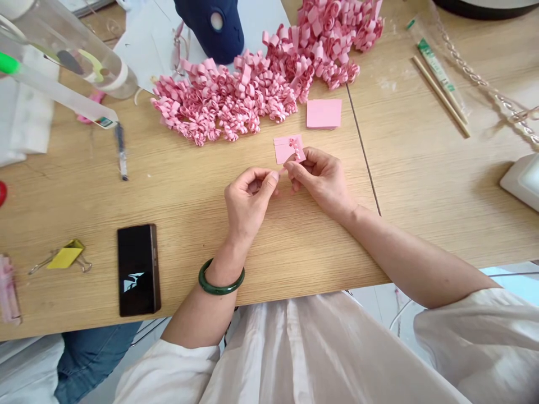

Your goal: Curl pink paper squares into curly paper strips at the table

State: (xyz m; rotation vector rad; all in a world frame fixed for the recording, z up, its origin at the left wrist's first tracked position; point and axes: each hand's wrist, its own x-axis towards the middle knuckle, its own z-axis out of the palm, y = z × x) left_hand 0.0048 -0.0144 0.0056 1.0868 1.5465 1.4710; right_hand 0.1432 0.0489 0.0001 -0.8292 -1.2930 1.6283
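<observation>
My right hand (320, 177) pinches a small pink paper square (285, 148) with cut strips, one of them curled, just above the wooden table (189, 185). My left hand (248, 197), with a green bangle (220, 282) on its wrist, is closed in a pinch right beside it, thumb and fingers touching a strip end of the same paper. A small stack of pink paper squares (324, 113) lies just beyond my hands. Behind it spreads a large heap of curled pink paper pieces (261, 84).
A black phone (138, 269) lies near the front edge at left, with a yellow binder clip (65, 255) further left. A pen (121, 151), clear tubes (63, 50) and a dark blue object (214, 25) sit at the back. Chopsticks (442, 92) lie at right.
</observation>
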